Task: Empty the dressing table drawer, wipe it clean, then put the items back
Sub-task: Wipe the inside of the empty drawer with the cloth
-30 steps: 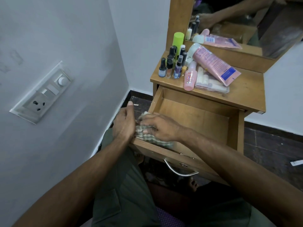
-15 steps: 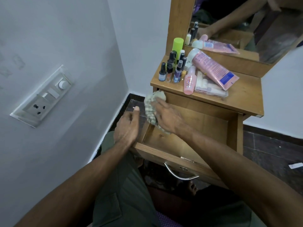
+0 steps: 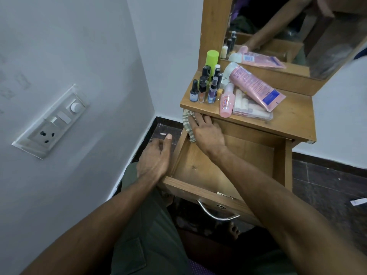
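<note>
The wooden drawer [image 3: 218,193] of the dressing table is pulled out and holds nothing but my right hand and the cloth. My right hand [image 3: 206,132] presses a checked cloth [image 3: 187,124] against the drawer's left wall at its far corner, fingers straight, just under the tabletop. My left hand [image 3: 156,157] rests against the outside of the drawer's left wall, fingers relaxed. On the tabletop [image 3: 294,116] lie a pink tube [image 3: 256,87], a small pink bottle [image 3: 226,103], a clear packet [image 3: 250,110], a green can [image 3: 212,59] and several small dark bottles [image 3: 204,88].
A grey wall with a switch and socket plate [image 3: 51,122] stands close on the left. A mirror [image 3: 288,32] rises behind the tabletop. The drawer's metal handle [image 3: 216,213] hangs above my knees. Dark floor tiles [image 3: 327,187] lie to the right.
My right hand has slid the cloth along the drawer's left wall from the near corner to the far corner. My left hand let go of the cloth and stays by the drawer's side.
</note>
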